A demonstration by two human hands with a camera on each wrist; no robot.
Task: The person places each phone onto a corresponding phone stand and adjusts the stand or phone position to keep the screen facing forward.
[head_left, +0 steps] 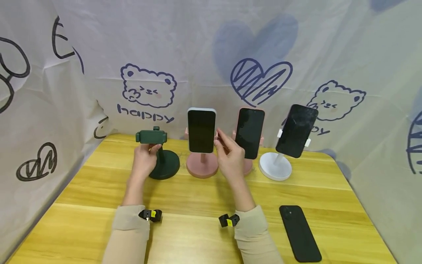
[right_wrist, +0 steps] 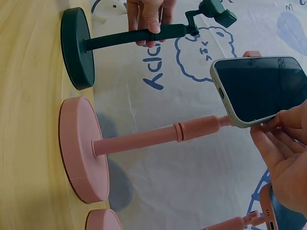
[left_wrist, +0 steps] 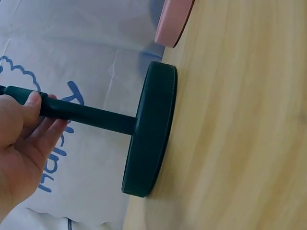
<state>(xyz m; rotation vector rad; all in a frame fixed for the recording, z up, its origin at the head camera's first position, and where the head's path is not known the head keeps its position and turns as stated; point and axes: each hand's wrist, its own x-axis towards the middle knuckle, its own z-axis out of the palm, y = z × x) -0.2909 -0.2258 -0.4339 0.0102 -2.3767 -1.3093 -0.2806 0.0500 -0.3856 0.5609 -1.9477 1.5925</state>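
Note:
My left hand [head_left: 144,161] grips the stem of a dark green phone stand [left_wrist: 93,116], thumb on one side and fingers on the other. The stand's holder [head_left: 151,137] is bare, and its round base rests on the table. To its right, a phone with a pale case [head_left: 202,130] sits upright in the holder of a pink phone stand [right_wrist: 139,142]. My right hand [head_left: 230,159] pinches that phone's right edge beside the pink clamp; the fingertips behind the edge are partly hidden.
Right of my right hand, another phone [head_left: 250,132] sits in a second pink stand. Beyond it, a white stand [head_left: 275,167] holds a tilted dark phone [head_left: 296,131]. A black phone [head_left: 300,233] lies face down at the table's front right. A printed cloth [head_left: 204,47] hangs behind the table.

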